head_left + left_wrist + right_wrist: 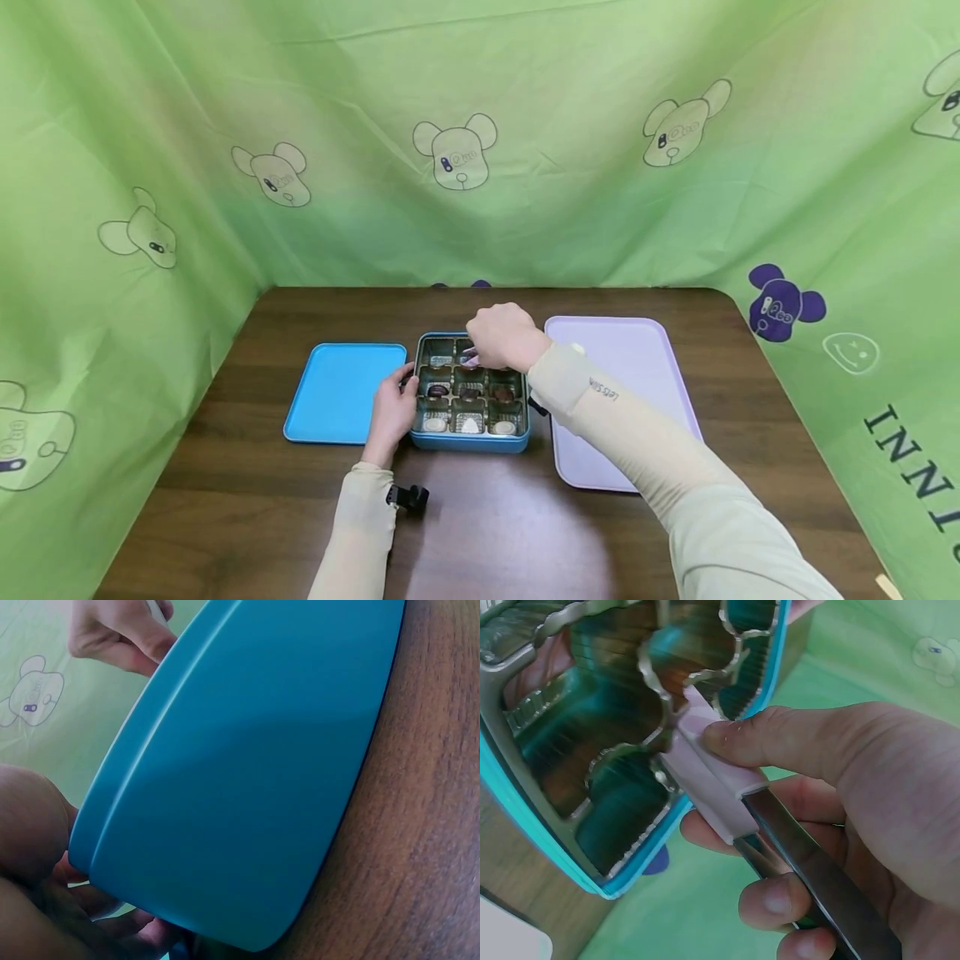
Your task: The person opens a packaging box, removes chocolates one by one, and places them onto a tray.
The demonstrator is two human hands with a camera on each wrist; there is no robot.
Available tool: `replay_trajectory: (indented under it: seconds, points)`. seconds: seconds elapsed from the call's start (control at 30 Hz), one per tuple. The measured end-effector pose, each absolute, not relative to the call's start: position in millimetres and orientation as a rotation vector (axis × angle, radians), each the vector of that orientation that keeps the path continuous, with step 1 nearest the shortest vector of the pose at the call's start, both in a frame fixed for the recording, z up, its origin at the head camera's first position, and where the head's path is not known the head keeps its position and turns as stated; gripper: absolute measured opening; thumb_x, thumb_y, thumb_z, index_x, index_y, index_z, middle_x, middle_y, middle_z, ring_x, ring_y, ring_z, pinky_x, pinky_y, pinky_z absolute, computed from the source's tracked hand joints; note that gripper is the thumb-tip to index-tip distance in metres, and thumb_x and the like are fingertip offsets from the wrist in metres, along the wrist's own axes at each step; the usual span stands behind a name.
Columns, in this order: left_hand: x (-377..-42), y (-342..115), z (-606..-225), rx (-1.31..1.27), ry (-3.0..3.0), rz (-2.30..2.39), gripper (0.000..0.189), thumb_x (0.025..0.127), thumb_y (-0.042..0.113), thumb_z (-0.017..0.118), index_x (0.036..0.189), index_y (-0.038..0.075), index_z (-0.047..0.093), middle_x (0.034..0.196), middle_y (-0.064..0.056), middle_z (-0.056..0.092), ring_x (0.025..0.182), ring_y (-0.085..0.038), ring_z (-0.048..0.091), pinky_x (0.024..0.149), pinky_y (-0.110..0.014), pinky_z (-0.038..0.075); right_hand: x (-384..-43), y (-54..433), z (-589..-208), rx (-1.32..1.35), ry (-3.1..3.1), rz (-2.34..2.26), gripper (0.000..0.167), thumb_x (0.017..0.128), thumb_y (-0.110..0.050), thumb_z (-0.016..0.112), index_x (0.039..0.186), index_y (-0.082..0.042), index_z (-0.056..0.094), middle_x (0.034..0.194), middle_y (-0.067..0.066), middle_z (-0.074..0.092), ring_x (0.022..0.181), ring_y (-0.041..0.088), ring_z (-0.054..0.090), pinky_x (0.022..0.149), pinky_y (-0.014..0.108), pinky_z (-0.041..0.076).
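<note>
A blue box (472,443) with a divided golden insert stands at the table's middle. Pale chocolates (504,428) sit in its front row and dark chocolates (438,390) in the middle row. My left hand (393,408) grips the box's left side, thumb at the rim and fingers round the corner in the left wrist view. Above the back of the box, my right hand (504,335) holds tongs (712,776) with pink tips and metal arms. Their tips point down into the back compartments. My right hand hides part of the back row.
On the left lies a flat blue tray (341,396), close beside the box. A lilac tray (600,462) lies to the right, partly under my right forearm, with a small pale piece (577,348) on it. A green printed curtain (360,233) hangs behind the table (225,500).
</note>
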State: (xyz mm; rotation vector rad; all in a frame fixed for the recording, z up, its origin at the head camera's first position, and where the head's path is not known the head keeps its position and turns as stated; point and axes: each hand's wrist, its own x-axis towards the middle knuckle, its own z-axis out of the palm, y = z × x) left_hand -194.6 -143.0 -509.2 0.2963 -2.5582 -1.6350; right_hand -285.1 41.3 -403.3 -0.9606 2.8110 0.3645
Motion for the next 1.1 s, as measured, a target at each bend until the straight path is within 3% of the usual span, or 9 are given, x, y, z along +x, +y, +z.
replay_trajectory:
  seconds: [0.2,0.47,0.87,1.1]
  points:
    - [-195.8,-144.2,-506.7,0.299,-2.559,-1.624,0.038,0.104,0.009,0.052,0.14,-0.004,0.057,0.134,-0.024,0.061,0.108,-0.035,0.064,0.087,-0.048,0.052,-284.1,48.5,-390.4,-0.92,2.859,0.3,0.015,0.091,-0.029,0.068,0.08,-0.018,0.069,0.082,0.0,0.066,0.069,0.019,0.061,0.064,0.045,0.054]
    - [-195.2,-143.7,-507.6,0.301,-2.572,-1.625,0.038,0.104,0.009,0.052,0.14,-0.003,0.057,0.134,-0.024,0.061,0.11,-0.034,0.064,0.089,-0.047,0.052,-276.4,61.1,-376.9,-0.839,2.862,0.229,0.014,0.085,-0.02,0.069,0.072,-0.019,0.064,0.072,-0.001,0.061,0.06,0.018,0.051,0.051,0.04,0.046]
    - [-194.8,-143.1,-508.6,0.324,-2.556,-1.65,0.038,0.105,0.009,0.051,0.14,-0.003,0.057,0.134,-0.024,0.061,0.11,-0.034,0.063,0.089,-0.047,0.052,-259.0,92.0,-352.1,-0.858,2.965,0.19,0.037,0.091,-0.039,0.071,0.063,-0.019,0.056,0.063,-0.002,0.055,0.058,0.019,0.053,0.054,0.045,0.049]
    - [-194.5,-142.2,-508.2,0.325,-2.56,-1.646,0.038,0.105,0.009,0.051,0.14,-0.004,0.057,0.133,-0.024,0.061,0.11,-0.033,0.063,0.089,-0.047,0.052,-255.1,117.1,-341.7,-0.821,3.009,0.136,0.031,0.09,-0.04,0.071,0.069,-0.018,0.063,0.064,-0.001,0.058,0.057,0.022,0.055,0.052,0.044,0.048]
